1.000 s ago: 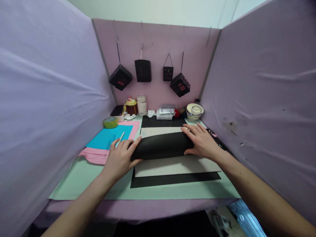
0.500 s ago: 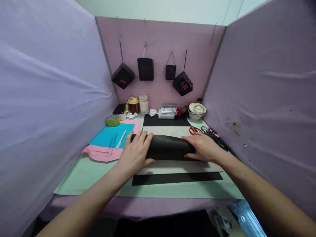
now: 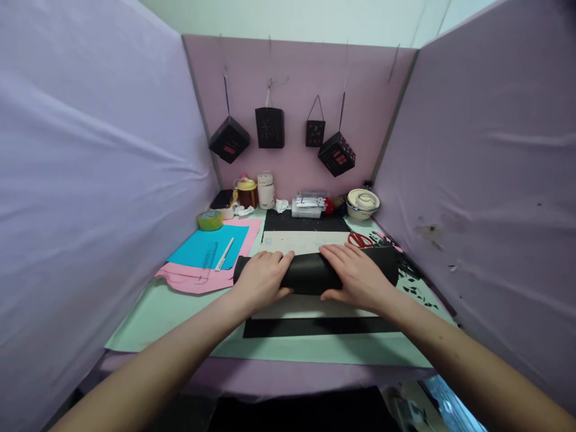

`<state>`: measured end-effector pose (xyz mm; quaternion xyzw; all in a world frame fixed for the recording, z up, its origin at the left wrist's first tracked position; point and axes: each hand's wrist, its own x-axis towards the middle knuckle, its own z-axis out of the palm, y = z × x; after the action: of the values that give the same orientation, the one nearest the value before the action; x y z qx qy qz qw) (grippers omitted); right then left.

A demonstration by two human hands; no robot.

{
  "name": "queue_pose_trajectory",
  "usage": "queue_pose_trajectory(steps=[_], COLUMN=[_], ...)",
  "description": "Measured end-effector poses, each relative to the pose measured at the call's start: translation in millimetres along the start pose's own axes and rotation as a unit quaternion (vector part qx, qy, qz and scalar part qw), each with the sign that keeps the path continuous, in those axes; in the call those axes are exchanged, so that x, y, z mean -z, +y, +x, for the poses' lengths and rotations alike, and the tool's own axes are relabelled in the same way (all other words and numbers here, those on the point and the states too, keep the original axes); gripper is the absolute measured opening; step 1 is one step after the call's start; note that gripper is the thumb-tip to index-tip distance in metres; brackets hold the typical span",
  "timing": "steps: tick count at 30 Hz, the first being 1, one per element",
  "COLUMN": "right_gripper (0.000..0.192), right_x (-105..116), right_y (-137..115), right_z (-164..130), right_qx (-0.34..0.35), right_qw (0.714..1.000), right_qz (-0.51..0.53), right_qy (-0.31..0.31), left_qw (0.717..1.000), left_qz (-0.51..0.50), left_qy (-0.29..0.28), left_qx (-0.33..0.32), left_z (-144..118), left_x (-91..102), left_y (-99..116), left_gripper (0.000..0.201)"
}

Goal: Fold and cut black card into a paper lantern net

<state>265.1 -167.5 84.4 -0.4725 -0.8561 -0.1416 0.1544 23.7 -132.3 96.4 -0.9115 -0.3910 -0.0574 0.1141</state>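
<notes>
Black sheet (image 3: 308, 273) held curled w/ L grip (image 3: 264, 277) & R grip (image 3: 355, 275), ends past both

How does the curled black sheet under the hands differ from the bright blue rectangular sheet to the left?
The curled black sheet is bent into a rounded shape; the bright blue rectangular sheet lies flat. The left hand and right hand hold the black sheet, while the blue sheet is untouched, with a white pen on it. Both look like paper or card.
</notes>
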Motion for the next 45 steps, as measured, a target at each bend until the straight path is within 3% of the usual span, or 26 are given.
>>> queue_pose_trajectory(steps=[8, 23, 30, 38, 42, 45], right_gripper=[0.054, 0.038, 0.035, 0.035, 0.035, 0.036], right_x=[-11, -11, -10, -10, -10, -9], right_y=[-5, -5, -8, -7, -5, -2], right_z=[6, 6, 7, 6, 6, 5], right_qx=[0.001, 0.006, 0.001, 0.001, 0.005, 0.007], right_qw=[1.0, 0.998, 0.996, 0.996, 0.997, 0.997], right_qz=[0.021, 0.023, -0.01, -0.007, 0.003, 0.012], right_qy=[0.007, -0.065, -0.091, -0.083, -0.08, -0.078], left_qw=[0.999, 0.993, 0.993, 0.993, 0.996, 0.997], left_qz=[-0.007, -0.045, -0.047, -0.065, -0.077, -0.066], left_qy=[-0.033, -0.11, -0.11, -0.092, -0.046, -0.024], left_qx=[-0.004, 0.022, 0.019, 0.018, -0.025, -0.029], left_z=[-4, -2, -4, -6, -16, -26], left_x=[-3.2, -2.5, -5.1, -5.1, 1.3, 4.5], left_y=[-1, -2, -3, -5, -19, -30], left_gripper=[0.051, 0.03, 0.026, 0.042, 0.067, 0.069])
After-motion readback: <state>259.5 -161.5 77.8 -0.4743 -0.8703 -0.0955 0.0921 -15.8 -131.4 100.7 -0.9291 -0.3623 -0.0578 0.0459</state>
